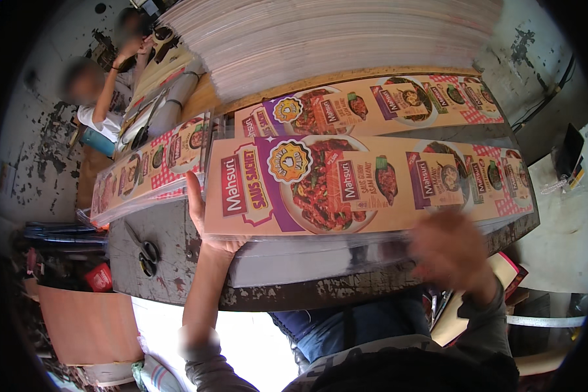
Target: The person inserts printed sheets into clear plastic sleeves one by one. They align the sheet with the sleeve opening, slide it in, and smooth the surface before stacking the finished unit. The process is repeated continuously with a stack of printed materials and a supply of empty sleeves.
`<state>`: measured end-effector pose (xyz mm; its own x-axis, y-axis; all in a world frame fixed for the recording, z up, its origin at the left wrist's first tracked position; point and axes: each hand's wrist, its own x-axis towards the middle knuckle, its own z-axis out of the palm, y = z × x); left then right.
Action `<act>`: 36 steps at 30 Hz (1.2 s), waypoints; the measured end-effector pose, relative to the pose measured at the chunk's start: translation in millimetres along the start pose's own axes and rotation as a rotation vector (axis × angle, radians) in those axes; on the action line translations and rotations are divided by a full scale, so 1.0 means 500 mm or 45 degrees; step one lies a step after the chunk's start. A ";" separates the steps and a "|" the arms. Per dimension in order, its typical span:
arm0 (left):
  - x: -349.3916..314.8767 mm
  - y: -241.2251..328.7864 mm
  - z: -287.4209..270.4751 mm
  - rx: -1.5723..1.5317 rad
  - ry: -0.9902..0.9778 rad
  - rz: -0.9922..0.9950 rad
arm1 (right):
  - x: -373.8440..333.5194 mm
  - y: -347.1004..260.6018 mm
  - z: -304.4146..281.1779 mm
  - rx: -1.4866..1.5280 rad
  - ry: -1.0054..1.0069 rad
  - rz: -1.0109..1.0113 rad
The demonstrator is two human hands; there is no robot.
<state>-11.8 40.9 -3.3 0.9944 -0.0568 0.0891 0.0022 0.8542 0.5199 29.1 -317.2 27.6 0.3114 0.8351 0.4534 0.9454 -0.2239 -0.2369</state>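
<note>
A long printed food poster strip [366, 186], glossy and apparently in a clear plastic sleeve, lies tilted across the table in front of me. My left hand [210, 225] holds its near left corner, thumb up along the left edge and the other fingers hidden beneath. Motion blurs my right hand [449, 251] at the near edge towards the right; whether it grips the strip cannot be told. Under the strip, clear plastic sheets [294, 264] stick out towards me. Directly behind lies a matching strip [372, 104]. More of them form a stack [153, 160] at the left.
Black-handled scissors [147, 256] lie on the worn dark table [176, 284], left of my left forearm. A tall pile of pale flat sheets [333, 46] stands at the back. Two people [101, 98] are at the far left beside another work surface. Dark tubes [65, 233] lie beyond the table's left edge.
</note>
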 end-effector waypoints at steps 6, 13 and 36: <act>0.000 -0.004 0.006 0.014 0.228 0.057 | 0.064 -0.102 0.123 0.062 -0.067 -0.179; -0.010 0.002 -0.023 0.061 0.303 0.222 | 0.058 -0.111 0.117 -0.143 -0.229 0.360; -0.037 0.059 -0.019 0.241 0.346 0.516 | -0.083 0.002 0.042 1.309 2.185 1.357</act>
<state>-29.1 72.3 2.5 0.9030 0.4169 0.1043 -0.3828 0.6699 0.6361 15.0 -341.6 -9.8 0.8014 -0.5768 -0.1582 0.2566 0.5705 -0.7802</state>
